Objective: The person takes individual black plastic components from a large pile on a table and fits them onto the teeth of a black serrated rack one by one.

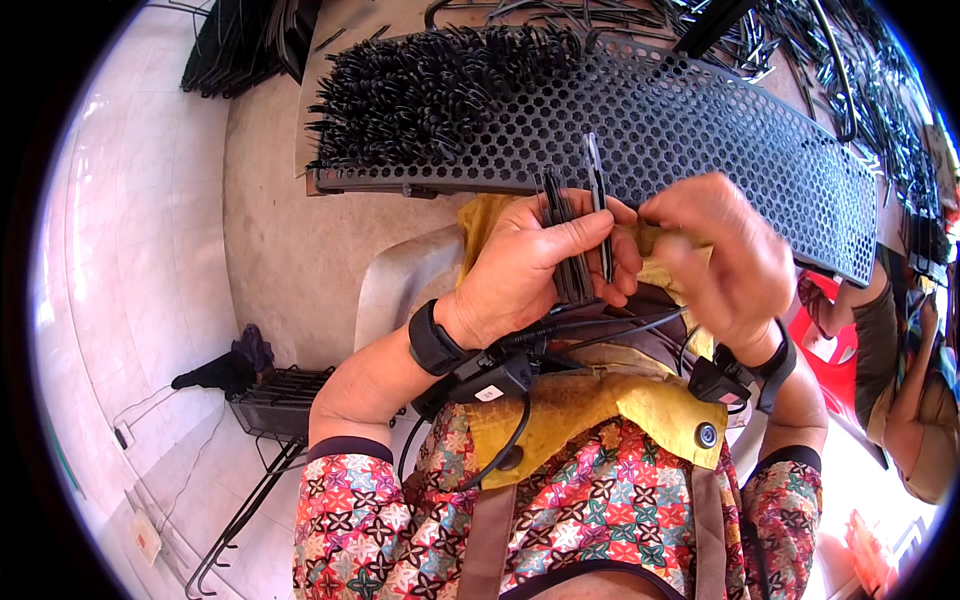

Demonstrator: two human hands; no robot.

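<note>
My left hand [515,250] is closed round a small bundle of thin black strips [574,272]. One longer strip [597,172], black with a shiny pale face, stands out from the bundle under my thumb and points away from me. To the right, my right hand [735,260] is raised close to the left fingertips. Its curled fingers are smeared by motion, and I cannot see whether anything is in them. Just beyond both hands lies a long black perforated panel [700,140]. Dense upright black spiky pieces [420,100] fill its left part.
Heaps of loose black strips [780,50] lie behind the panel. A grey chair [405,285] is at my left, with a dark mesh rack [285,400] on the floor beyond. Another person [915,400] is at far right, near a red chair [825,350].
</note>
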